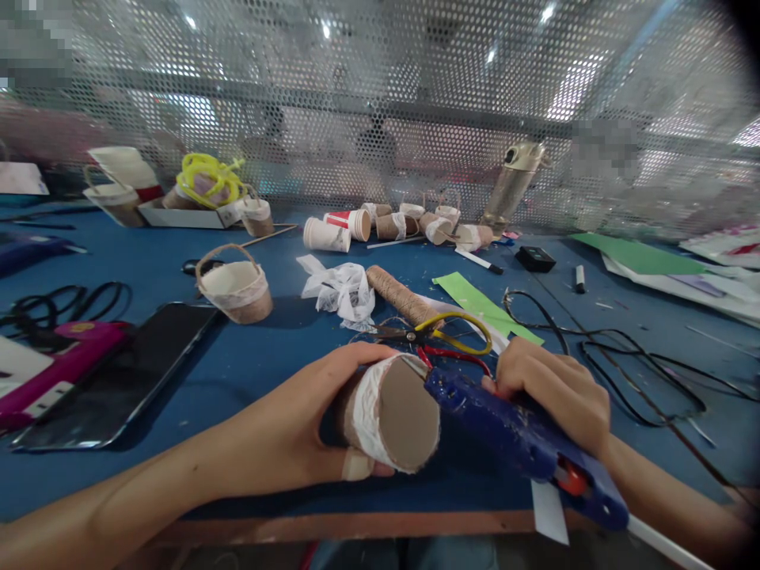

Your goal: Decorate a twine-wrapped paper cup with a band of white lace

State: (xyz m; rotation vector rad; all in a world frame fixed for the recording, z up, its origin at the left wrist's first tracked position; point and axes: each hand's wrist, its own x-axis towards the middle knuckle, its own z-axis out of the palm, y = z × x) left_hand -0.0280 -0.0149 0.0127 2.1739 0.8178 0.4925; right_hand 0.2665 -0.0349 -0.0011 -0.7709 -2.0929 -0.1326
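Note:
My left hand is wrapped round a paper cup with a brown twine-covered side and a white lace band below its rim. The cup lies tilted, its open mouth facing right and toward me. A bandage covers my left thumb. Closed round a blue glue gun is my right hand. The gun's nozzle meets the cup's upper rim; whether glue is coming out I cannot tell. A white glue stick sticks out of its back. Just beyond lie scissors with yellow and red handles.
Behind the cup are crumpled white lace and a twine roll. A small handled basket stands left, near a phone and a magenta glue gun. Black cable loops at right. Several cups line the perforated metal screen.

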